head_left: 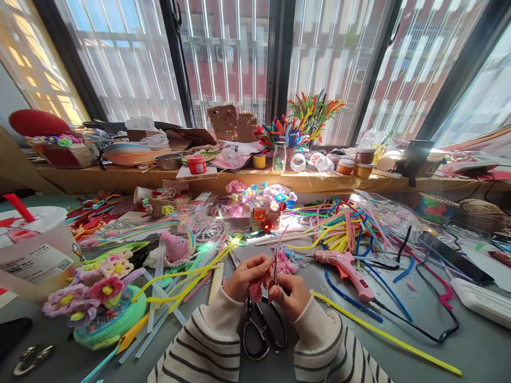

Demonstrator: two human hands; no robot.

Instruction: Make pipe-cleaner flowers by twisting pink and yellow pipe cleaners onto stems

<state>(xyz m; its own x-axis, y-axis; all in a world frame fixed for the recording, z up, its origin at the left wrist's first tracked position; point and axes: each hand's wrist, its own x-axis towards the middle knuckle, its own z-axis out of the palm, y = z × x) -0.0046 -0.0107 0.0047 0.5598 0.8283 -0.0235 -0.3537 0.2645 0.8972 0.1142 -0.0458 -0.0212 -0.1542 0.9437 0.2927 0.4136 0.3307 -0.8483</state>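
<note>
My left hand (249,274) is closed in a pinch on a small fuzzy pink pipe-cleaner piece (255,291). Close beside it, my right hand (293,292) pinches the same work, from which thin pinkish strands (277,247) stick up between both hands. The fingers hide most of how it is joined. Below the hands lies a pair of black-handled scissors (257,340) on the grey table, partly covered by them. Just beyond are pink and blue fuzzy pieces (285,260). To the right rests a pink hot glue gun (347,271).
Fluffy flowers on a green base (112,319) and a lidded drink cup (35,255) stand at left. Loose pipe cleaners (343,229) heap at back right. A flower basket (265,218) stands at centre back. The glue gun's black cord (423,338) loops rightward. Jars line the sill (235,183).
</note>
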